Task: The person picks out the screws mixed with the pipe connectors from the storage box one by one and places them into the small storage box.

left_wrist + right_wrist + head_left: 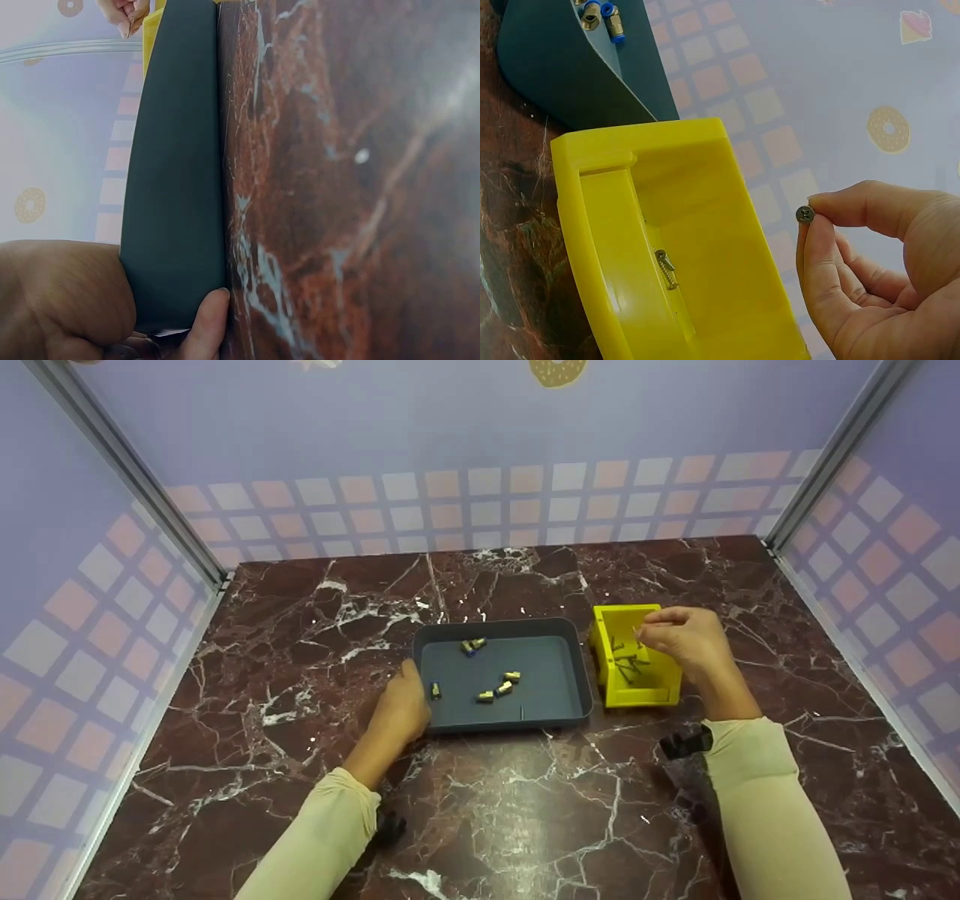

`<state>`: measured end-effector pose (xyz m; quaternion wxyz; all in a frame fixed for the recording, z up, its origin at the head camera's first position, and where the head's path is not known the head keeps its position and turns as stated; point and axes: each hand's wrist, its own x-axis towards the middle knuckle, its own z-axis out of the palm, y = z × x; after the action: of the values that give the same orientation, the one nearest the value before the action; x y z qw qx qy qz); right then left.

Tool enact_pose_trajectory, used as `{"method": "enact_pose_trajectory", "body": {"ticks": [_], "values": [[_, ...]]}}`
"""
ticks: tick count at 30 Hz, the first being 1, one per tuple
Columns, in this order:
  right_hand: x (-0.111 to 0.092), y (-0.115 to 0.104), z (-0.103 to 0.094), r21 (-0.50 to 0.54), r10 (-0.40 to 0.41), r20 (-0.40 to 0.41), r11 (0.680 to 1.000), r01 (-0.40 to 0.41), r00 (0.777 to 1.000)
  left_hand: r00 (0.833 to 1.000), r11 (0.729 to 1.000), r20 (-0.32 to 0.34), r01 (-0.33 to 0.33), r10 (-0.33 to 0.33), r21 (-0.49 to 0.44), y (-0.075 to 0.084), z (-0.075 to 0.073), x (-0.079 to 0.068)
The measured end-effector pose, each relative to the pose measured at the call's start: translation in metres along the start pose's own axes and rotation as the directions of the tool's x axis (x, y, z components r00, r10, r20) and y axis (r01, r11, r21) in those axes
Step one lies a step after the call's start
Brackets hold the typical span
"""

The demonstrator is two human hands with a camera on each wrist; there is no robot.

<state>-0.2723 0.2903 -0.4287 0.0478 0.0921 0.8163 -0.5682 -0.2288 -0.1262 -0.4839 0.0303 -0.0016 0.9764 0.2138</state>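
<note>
My left hand (399,706) grips the left wall of a dark grey tray (502,726); in the left wrist view a fingertip (210,319) shows at the tray's lower corner. Inside the tray lie several brass fittings with blue ends (504,688) and one screw (522,712). Over the yellow bin (645,697), my right hand (694,645) pinches a screw (805,215) between thumb and forefinger, its cross-slotted head facing the right wrist camera. Several more screws (631,666) lie on the bin's floor, only a few of them visible in the right wrist view.
The bin stands just right of the tray on a dark red marbled tabletop (510,817). Small white flecks dot the surface behind the tray. Patterned panels (480,450) wall in the back and both sides.
</note>
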Motion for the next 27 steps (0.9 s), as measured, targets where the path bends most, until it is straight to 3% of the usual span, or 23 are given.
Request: {"method": "enact_pose_trajectory", "body": {"ticks": [6, 18, 27], "values": [[-0.003, 0.000, -0.001, -0.041, -0.023, -0.013, 0.999, 0.022, 1.000, 1.000, 1.000, -0.002, 0.006, -0.006, 0.003, 0.001, -0.001, 0.000], [-0.004, -0.004, 0.007, 0.002, -0.044, 0.036, 0.999, 0.044, 0.998, 1.000, 1.000, -0.010, 0.006, -0.006, -0.005, 0.000, -0.001, 0.001], [-0.010, -0.013, 0.031, 0.030, -0.099, 0.101, 0.995, 0.097, 0.990, 1.000, 1.000, -0.017, -0.007, 0.007, 0.002, 0.000, 0.000, 0.000]]}}
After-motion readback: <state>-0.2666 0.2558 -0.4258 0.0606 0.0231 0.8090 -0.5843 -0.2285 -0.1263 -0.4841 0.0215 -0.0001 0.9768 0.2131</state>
